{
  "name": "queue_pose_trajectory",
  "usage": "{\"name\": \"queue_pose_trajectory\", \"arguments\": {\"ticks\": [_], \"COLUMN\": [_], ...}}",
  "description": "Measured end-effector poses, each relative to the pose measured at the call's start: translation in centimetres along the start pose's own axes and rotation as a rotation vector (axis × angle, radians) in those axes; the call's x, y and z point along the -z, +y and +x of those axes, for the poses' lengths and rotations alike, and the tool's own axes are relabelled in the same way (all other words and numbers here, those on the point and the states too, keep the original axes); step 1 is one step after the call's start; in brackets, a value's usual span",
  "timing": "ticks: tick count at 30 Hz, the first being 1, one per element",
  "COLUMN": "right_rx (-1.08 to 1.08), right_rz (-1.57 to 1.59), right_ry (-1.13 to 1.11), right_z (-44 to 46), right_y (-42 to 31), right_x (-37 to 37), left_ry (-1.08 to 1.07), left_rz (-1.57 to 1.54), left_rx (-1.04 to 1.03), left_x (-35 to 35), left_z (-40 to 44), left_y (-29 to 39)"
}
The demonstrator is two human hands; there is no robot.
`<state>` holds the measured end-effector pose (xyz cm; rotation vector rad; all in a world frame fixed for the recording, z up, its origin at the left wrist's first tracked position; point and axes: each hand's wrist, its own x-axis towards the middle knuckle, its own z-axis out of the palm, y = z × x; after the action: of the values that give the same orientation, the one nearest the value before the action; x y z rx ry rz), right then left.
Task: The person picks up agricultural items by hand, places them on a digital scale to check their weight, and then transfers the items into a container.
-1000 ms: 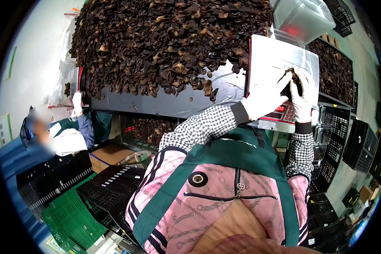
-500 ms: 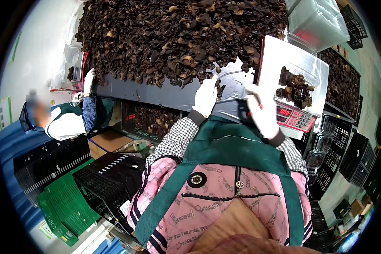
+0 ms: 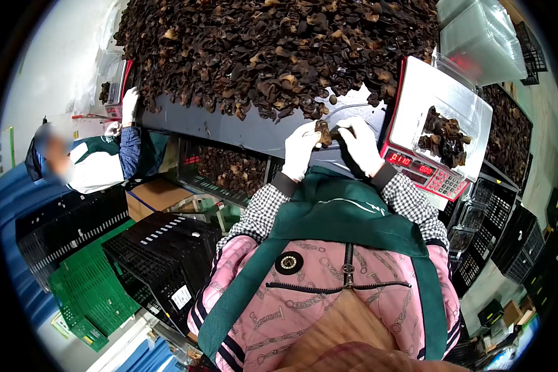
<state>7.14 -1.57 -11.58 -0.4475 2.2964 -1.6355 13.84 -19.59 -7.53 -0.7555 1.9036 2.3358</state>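
Observation:
In front of my apron, my left hand (image 3: pixel 299 150), in a white glove, pinches a brown piece of wood ear mushroom (image 3: pixel 323 134). My right hand (image 3: pixel 361 147), gloved too, is just right of that piece with thumb and fingers apart; whether a fingertip touches it I cannot tell. Beyond both hands a large heap of wood ear mushrooms (image 3: pixel 273 62) covers the grey table (image 3: pixel 211 127). To the right, a red digital scale (image 3: pixel 437 177) with lit numbers carries a clear tray with a small pile of wood ears (image 3: pixel 443 136) on it.
Stacked clear plastic trays (image 3: pixel 480 46) stand behind the scale. A co-worker (image 3: pixel 99 158) is at the table's left, one gloved hand by another scale (image 3: pixel 116 102). Black crates (image 3: pixel 161 254) and a green crate (image 3: pixel 93 285) stand at lower left, more black crates (image 3: pixel 493 214) at right.
My right hand has moved left from beside the scale to the left hand. The left hand now shows a mushroom piece raised at its fingertips. The view has shifted slightly.

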Motion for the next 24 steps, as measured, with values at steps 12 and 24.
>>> {"name": "queue_pose_trajectory", "arguments": {"ticks": [12, 24], "right_rx": [-0.865, -0.789], "right_rz": [1.259, 1.045], "right_ry": [-0.32, -0.079], "right_z": [-2.8, -2.8], "right_y": [-2.0, -2.5], "right_x": [1.9, 1.9], "left_ry": [0.167, -0.327], "left_rz": [0.942, 1.154], "left_rx": [-0.618, -0.608], "left_x": [-0.4, -1.7], "left_z": [2.4, 0.0], "left_y": [3.9, -0.9]}}
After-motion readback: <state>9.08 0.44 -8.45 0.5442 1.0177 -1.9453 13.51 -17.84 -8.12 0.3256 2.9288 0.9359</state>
